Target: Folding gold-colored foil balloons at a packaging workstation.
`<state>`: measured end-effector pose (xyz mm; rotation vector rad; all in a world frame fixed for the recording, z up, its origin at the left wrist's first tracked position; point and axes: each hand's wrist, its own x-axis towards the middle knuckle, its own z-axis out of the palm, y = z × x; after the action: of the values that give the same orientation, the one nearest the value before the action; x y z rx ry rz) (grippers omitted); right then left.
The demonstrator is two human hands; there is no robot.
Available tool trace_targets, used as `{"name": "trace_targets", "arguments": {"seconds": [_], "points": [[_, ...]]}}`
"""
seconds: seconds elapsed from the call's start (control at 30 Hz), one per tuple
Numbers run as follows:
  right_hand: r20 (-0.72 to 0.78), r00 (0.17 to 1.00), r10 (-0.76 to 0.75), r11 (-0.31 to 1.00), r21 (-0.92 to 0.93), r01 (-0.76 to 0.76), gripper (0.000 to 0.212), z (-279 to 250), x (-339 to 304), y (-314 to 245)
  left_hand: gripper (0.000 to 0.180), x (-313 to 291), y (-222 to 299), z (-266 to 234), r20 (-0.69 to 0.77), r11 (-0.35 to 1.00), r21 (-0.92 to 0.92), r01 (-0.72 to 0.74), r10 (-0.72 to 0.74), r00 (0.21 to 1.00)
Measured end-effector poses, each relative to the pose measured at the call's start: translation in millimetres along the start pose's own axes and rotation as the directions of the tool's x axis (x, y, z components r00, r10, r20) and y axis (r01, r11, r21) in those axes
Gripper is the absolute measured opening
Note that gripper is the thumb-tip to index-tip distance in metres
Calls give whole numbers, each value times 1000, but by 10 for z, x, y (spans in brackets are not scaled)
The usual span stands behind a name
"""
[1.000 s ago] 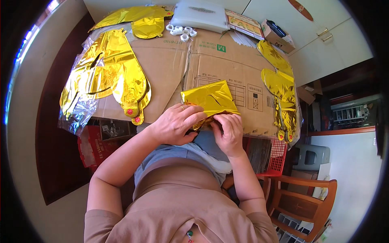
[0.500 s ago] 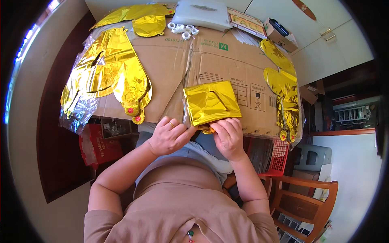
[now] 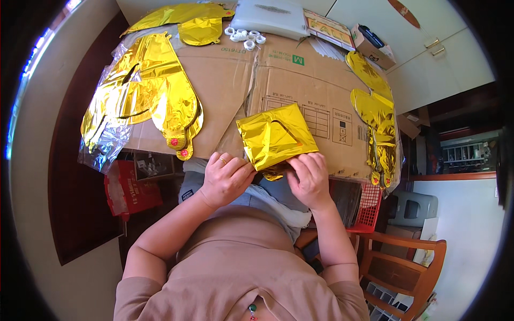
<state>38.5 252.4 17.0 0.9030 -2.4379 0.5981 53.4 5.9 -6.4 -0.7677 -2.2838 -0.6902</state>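
A folded gold foil balloon [image 3: 276,136] lies flat in a rough square over the near edge of the cardboard. My left hand [image 3: 227,180] is closed at its lower left corner, fingers curled, a ring on one of them. At the lower right side my right hand [image 3: 309,179] pinches the edge, its thumb hidden under the foil. A crumpled gold part hangs below the folded square between my hands. Beside it, to the left, several flat gold foil balloons [image 3: 155,88] are piled, partly on clear plastic wrap [image 3: 101,147].
The cardboard sheet [image 3: 225,80] covers the table. More gold foil balloons lie at the far left and along the right edge [image 3: 375,112]. White tape rolls [image 3: 249,45], a translucent case [image 3: 267,18] and a small box [image 3: 372,48] stand at the back. A wooden chair [image 3: 401,267] is at right.
The folded foil has tilted, its left side coming down and leftward toward me. My right hand has shifted slightly right; my left hand stays at the left corner.
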Motion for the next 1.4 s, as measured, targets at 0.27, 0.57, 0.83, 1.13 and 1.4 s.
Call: {"name": "trace_targets", "arguments": {"seconds": [0.27, 0.57, 0.83, 1.13, 1.4], "points": [[40, 999, 19, 1000, -8, -18, 27, -41, 26, 67, 22, -25, 88, 0, -47, 997, 7, 71, -71, 996], [32, 990, 136, 989, -54, -135, 21, 15, 69, 76, 17, -2, 173, -11, -37, 985, 31, 167, -166, 985], [68, 952, 300, 953, -65, -295, 20, 88, 119, 37, 12, 25, 202, -32, -21, 975, 8, 224, -224, 974], [27, 912, 409, 913, -32, -408, 22, 138, 185, -28, 13, 79, 234, 4, 42, 948, 44, 315, -317, 947], [-139, 990, -15, 997, -75, 5, 20, 85, 40, -207, 14, 114, 222, 6, 68, 946, 71, 317, -322, 944]]}}
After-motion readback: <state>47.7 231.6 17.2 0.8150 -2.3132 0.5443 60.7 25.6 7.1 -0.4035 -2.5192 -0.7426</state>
